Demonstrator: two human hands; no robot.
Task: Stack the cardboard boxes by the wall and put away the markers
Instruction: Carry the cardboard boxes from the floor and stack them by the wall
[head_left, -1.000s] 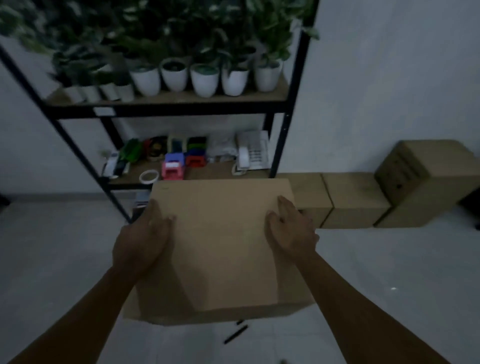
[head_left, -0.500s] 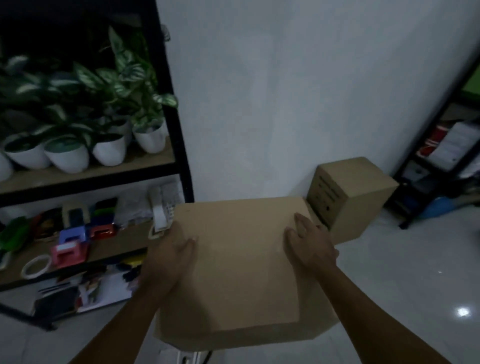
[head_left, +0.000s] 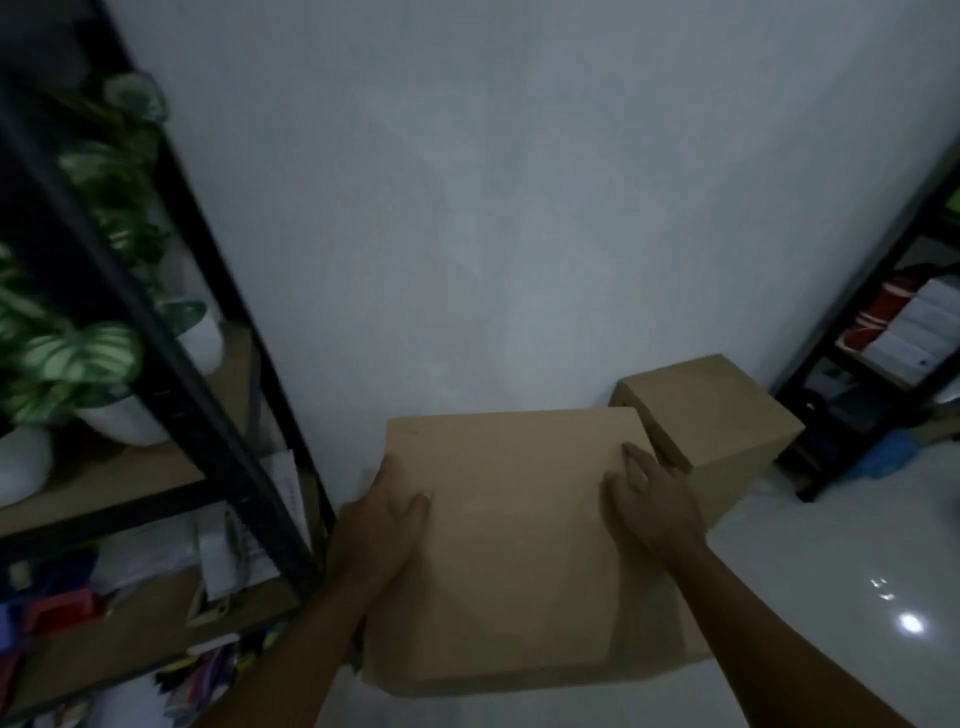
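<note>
In the head view, a cardboard box (head_left: 511, 545) is held against the white wall (head_left: 519, 208), the left hand (head_left: 387, 525) and right hand (head_left: 652, 501) clasping its two sides with fingers laid flat on top. A second box (head_left: 719, 431) stands just beside it, by the wall. Whether the carried box rests on anything cannot be told. No markers can be made out; judging by this, stacking is underway and putting them away remains.

Left of where I grip, I see a black shelf rack (head_left: 171, 374) carrying leafy plants (head_left: 78, 353) in white pots (head_left: 122, 418). Beyond the grip rises a pale wall (head_left: 493, 208); far right stands another dark rack (head_left: 878, 312).
</note>
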